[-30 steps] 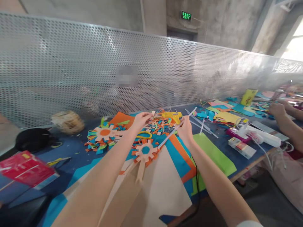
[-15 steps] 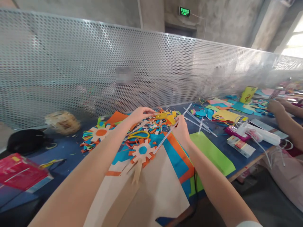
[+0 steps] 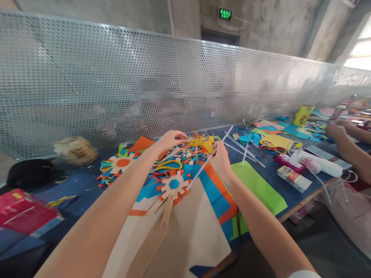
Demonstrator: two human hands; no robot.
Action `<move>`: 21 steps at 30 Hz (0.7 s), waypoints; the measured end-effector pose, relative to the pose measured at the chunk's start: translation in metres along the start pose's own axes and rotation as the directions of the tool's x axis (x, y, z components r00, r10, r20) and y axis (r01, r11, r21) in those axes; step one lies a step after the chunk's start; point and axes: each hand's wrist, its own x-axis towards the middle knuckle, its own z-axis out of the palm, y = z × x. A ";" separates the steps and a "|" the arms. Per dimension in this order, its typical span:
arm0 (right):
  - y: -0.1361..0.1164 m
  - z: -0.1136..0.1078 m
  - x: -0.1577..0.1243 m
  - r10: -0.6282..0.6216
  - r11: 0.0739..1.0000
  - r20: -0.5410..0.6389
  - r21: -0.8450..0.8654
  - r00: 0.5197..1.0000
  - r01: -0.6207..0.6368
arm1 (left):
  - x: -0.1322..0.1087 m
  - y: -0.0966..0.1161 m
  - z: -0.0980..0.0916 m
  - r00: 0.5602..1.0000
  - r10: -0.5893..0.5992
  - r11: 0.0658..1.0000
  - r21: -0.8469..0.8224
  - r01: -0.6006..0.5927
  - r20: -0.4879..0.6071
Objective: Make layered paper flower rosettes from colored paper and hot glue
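Note:
My left hand (image 3: 171,139) reaches over the scraps with curled fingers at the left end of a yellow glue gun (image 3: 200,143); the fingers seem closed on it, though the contact is partly hidden. My right hand (image 3: 222,157) pinches a long clear glue stick (image 3: 199,172) that slants across it, close to the gun's right end. Below lies a paper flower (image 3: 174,184) with a blue centre and pale petals, on a brown paper strip (image 3: 167,212). Yellow-handled scissors (image 3: 169,165) rest just behind this flower.
Another flower (image 3: 122,163) with an orange centre lies left. More clear glue sticks (image 3: 246,151) and green paper (image 3: 261,187) lie right. A perforated metal screen (image 3: 116,85) stands behind the table. At far right are another person's hands (image 3: 336,133). A red box (image 3: 26,212) sits left.
The hands, glue gun and glue stick keep almost the same places. The whole view has shifted very slightly.

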 end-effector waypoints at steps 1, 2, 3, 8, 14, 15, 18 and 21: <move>0.000 -0.001 0.000 -0.002 1.000 -0.005 -0.002 1.000 0.002 | 0.000 0.000 -0.001 1.000 -0.009 1.000 -0.009 0.009 -0.010; -0.001 -0.001 0.001 0.002 1.000 -0.016 0.007 1.000 -0.002 | 0.000 -0.002 -0.002 0.999 -0.021 1.000 -0.019 0.021 -0.024; 0.000 -0.002 0.001 0.014 1.000 -0.033 0.028 0.999 -0.013 | 0.000 -0.004 -0.002 0.999 -0.037 0.999 -0.031 0.036 -0.039; 0.006 -0.005 0.007 0.117 0.981 -0.101 0.165 0.988 -0.099 | -0.009 -0.024 0.003 0.986 -0.130 0.987 -0.104 0.119 -0.106; 0.013 -0.006 0.011 0.238 0.944 -0.090 0.254 0.967 -0.209 | -0.007 -0.023 0.025 0.970 -0.164 0.972 -0.197 0.128 -0.179; 0.014 -0.006 0.011 0.257 0.936 -0.086 0.270 0.963 -0.226 | -0.005 -0.020 0.029 0.965 -0.170 0.971 -0.198 0.131 -0.199; 0.014 -0.008 0.013 0.302 0.912 -0.079 0.315 0.950 -0.263 | 0.002 -0.014 0.036 0.922 -0.233 0.965 -0.193 0.179 -0.309; 0.015 -0.008 0.015 0.346 0.879 -0.064 0.369 0.936 -0.300 | 0.004 -0.012 0.041 0.856 -0.322 0.943 -0.217 0.252 -0.405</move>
